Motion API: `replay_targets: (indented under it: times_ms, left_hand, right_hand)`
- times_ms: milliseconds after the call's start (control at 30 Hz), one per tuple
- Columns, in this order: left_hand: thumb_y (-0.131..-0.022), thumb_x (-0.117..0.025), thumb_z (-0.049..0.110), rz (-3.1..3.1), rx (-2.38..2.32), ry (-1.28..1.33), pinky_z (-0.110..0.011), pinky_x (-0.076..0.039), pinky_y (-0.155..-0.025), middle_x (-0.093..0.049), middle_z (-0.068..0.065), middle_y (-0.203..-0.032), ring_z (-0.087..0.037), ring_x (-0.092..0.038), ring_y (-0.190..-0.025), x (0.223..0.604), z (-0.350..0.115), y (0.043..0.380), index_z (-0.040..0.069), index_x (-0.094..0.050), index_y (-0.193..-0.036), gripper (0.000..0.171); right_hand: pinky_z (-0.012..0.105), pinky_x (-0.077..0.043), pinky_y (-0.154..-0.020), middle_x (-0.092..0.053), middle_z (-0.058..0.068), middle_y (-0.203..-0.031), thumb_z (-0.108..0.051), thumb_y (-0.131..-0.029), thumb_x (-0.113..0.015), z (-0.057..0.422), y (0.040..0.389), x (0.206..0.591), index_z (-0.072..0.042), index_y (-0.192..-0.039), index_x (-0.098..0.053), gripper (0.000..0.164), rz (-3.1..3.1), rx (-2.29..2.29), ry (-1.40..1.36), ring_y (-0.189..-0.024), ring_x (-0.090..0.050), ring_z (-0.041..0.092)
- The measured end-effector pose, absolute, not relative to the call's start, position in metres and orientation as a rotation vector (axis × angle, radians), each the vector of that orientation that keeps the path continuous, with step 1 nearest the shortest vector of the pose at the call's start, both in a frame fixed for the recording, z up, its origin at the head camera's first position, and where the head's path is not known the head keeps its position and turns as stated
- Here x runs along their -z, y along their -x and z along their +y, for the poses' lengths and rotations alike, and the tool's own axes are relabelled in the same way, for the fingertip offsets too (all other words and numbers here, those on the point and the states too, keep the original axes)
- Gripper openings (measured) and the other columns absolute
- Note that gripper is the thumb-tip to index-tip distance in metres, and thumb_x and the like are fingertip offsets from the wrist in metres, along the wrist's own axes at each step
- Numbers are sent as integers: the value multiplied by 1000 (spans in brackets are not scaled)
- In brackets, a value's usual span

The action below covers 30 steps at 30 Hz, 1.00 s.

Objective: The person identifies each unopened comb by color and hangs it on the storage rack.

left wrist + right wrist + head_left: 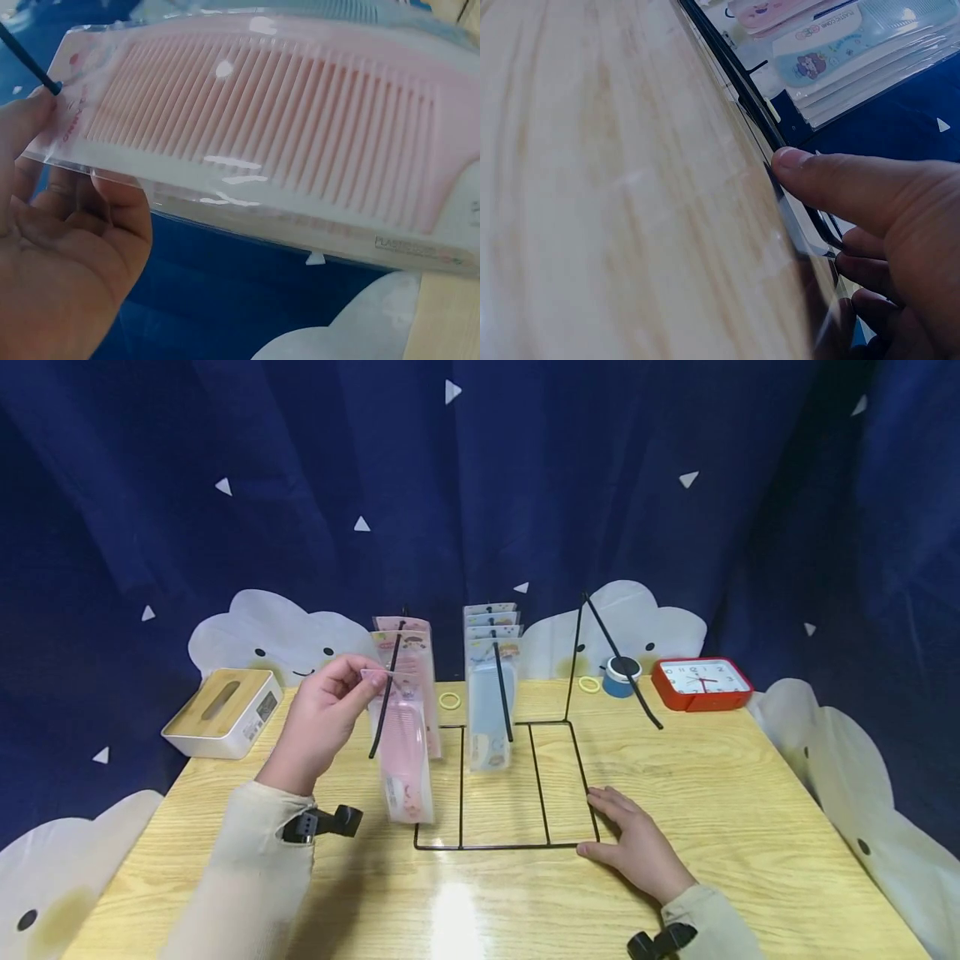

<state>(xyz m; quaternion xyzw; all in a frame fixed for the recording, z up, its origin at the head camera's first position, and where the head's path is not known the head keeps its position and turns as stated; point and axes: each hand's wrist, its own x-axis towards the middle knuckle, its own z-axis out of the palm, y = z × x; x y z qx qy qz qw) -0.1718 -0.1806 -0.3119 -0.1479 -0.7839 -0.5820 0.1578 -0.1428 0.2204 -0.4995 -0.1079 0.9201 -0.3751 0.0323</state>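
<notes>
My left hand [330,714] pinches the top end of a pink comb [403,743] in a clear packet. In the left wrist view, the tip of a black hook meets the packet [262,120] beside my thumb; whether it passes through is unclear. Other pink comb packets [420,647] hang behind on the same arm of a black wire display rack [504,847]. Several blue comb packets [491,693] hang on the middle arm. My right hand [637,843] rests at the rack's front right corner, thumb [817,176] against the front wire and fingers along the side.
The rack's right arm [622,662] carries nothing. Behind it stand a blue-and-white round container [621,681] and a red clock [702,683]. Yellow rings [450,701] lie at the back. A tissue box [222,714] sits at the left edge, before a dark blue curtain [300,485].
</notes>
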Motion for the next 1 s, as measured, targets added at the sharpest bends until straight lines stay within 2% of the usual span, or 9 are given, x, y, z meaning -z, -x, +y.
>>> replay_targets:
  times_ms: [233, 467, 600, 700, 867, 933, 1000]
  left_hand:
    - [-102, -60, 26, -2306, 1628, 354, -24, -41, -62, -59, 0, -90, -14, -48, -76, 306, -180, 198, 2, -65, -110, 26]
    - [-100, -62, 31, -2331, 1628, 317, -23, -42, -61, -60, 1, -91, -14, -51, -77, 303, -183, 203, 8, -65, -112, 27]
    - [-102, -60, 29, -2224, 1740, 327, -22, -49, -68, -65, 2, -100, -14, -59, -87, 315, -195, 202, 10, -63, -116, 24]
    - [-105, -53, 30, -2181, 1818, 273, -22, -52, -76, -66, 1, -108, -13, -64, -97, 337, -213, 204, 9, -59, -120, 26]
    - [-107, -48, 33, -2287, 1714, -63, -25, -49, -87, -63, -2, -118, -6, -59, -105, 392, -251, 210, 0, -53, -129, 40]
    - [-106, -49, 35, -2353, 1616, -221, -28, -45, -93, -61, -7, -126, -10, -56, -110, 414, -267, 212, -2, -51, -134, 47]
    - [-105, -49, 36, -2442, 1541, -348, -36, -41, -103, -54, -16, -137, -21, -51, -123, 431, -281, 210, -2, -48, -141, 52]
  right_hand:
    - [61, -31, -111, -46, 14, -153, -43, -76, -86, 221, 142, 500, -3, -145, -52, 86, 2838, 1166, 346, -146, -30, 40]
    - [60, -32, -111, -47, 14, -152, -40, -76, -87, 221, 142, 501, -1, -143, -54, 84, 2840, 1192, 358, -145, -31, 40]
    - [59, -31, -112, -48, 13, -151, -40, -76, -87, 221, 143, 501, -1, -143, -54, 84, 2834, 1190, 359, -146, -31, 40]
    - [59, -31, -112, -48, 13, -151, -38, -75, -88, 221, 143, 501, -1, -142, -54, 84, 2835, 1192, 354, -146, -31, 39]
    - [59, -31, -112, -48, 13, -151, -36, -76, -88, 221, 142, 500, -1, -143, -54, 83, 2842, 1193, 358, -146, -31, 39]
    - [58, -31, -112, -48, 13, -151, -37, -76, -88, 221, 142, 500, -1, -143, -54, 83, 2840, 1190, 359, -146, -31, 39]
    - [58, -30, -113, -48, 13, -152, -38, -76, -87, 221, 142, 500, -2, -143, -54, 83, 2834, 1189, 356, -146, -31, 39]
